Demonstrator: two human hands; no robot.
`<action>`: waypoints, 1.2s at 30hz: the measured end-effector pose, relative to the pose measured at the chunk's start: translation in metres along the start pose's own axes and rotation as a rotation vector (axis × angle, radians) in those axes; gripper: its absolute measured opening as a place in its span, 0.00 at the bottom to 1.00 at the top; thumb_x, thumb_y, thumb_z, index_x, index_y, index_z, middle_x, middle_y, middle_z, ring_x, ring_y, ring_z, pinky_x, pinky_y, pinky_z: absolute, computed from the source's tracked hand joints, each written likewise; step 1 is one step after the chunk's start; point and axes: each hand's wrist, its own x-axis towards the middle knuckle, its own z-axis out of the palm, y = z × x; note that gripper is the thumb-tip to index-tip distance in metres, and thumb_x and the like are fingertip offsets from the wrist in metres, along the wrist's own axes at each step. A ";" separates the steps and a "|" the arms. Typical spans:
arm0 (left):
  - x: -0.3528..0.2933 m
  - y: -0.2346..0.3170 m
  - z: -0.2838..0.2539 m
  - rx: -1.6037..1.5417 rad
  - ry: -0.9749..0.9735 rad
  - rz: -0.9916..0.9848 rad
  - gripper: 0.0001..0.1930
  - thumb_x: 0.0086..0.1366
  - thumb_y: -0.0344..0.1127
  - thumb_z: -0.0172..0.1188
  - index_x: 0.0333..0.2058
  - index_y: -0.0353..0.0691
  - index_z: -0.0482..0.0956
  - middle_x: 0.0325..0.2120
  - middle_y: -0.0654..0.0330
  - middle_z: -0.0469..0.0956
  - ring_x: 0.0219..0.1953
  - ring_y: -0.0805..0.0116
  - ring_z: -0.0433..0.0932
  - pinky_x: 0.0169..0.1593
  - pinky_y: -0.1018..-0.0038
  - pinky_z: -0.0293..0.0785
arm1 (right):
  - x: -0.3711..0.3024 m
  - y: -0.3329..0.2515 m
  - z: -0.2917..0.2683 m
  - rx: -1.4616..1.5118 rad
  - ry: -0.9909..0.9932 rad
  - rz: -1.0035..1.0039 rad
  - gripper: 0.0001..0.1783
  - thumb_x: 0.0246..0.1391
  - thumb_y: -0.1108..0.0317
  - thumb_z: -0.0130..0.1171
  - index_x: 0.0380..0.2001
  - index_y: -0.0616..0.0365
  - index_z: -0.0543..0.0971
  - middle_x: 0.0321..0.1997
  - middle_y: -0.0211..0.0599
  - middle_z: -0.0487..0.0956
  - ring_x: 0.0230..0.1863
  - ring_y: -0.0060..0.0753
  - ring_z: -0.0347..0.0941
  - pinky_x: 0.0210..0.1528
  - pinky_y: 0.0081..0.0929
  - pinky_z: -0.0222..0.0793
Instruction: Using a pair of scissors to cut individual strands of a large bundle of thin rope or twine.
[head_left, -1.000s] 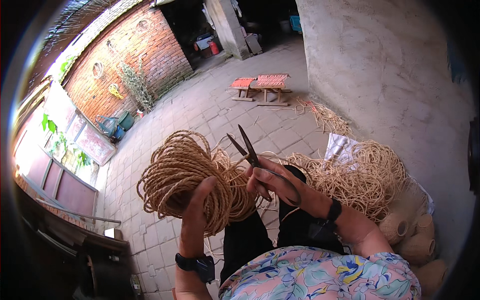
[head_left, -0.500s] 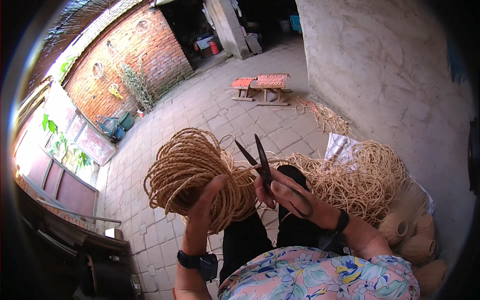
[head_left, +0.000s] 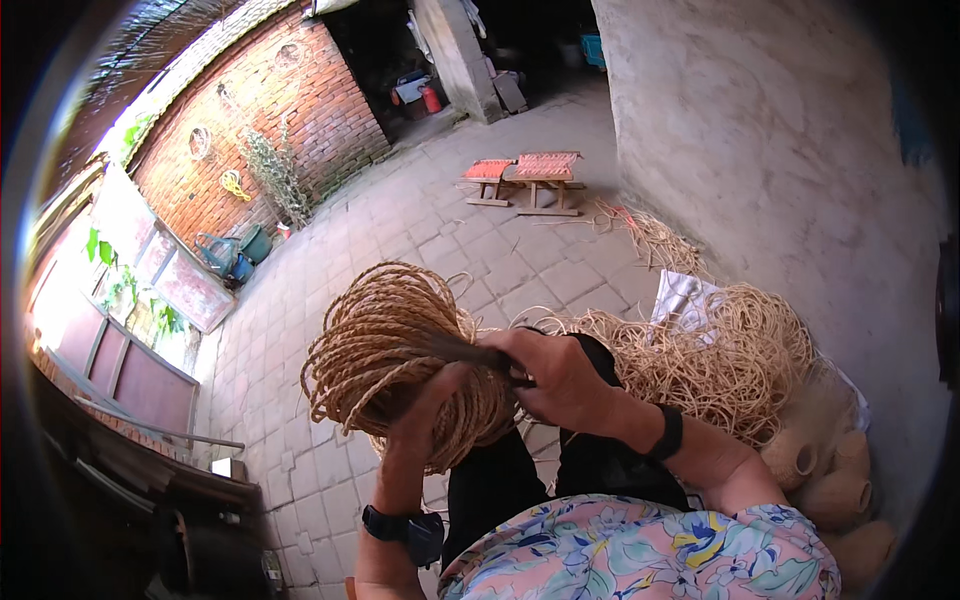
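Observation:
A thick coil of tan twisted rope (head_left: pixel 372 328) is held up over my lap. My left hand (head_left: pixel 424 408) is closed on its near side, with the thumb up along the strands and the other fingers hidden behind or inside the coil. In my right hand (head_left: pixel 560 372) is a pair of dark scissors (head_left: pixel 458 350), blurred by motion. Their blades point left and lie across the rope just above my left thumb; whether they touch it I cannot tell. My right fingers are wrapped round the handles, which are mostly hidden.
A large heap of loose tan cord (head_left: pixel 745 350) lies to the right, with a white cloth (head_left: pixel 682 300) on it. Several woven vases (head_left: pixel 790 455) stand by the plastered wall (head_left: pixel 760 130). Two low stools (head_left: pixel 545 168) with reddish woven seats are ahead on the paving.
My right hand has turned over and moved left, so the scissors swing from pointing up to lying across the coil. The coil has shifted slightly right.

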 end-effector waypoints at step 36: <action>0.037 -0.021 -0.165 -0.691 0.213 0.107 0.27 0.65 0.43 0.52 0.60 0.39 0.64 0.47 0.54 0.74 0.51 0.59 0.74 0.52 0.62 0.75 | -0.248 0.225 -0.347 -1.388 0.610 0.793 0.25 0.53 0.79 0.56 0.54 0.54 0.67 0.40 0.53 0.79 0.40 0.55 0.77 0.39 0.48 0.73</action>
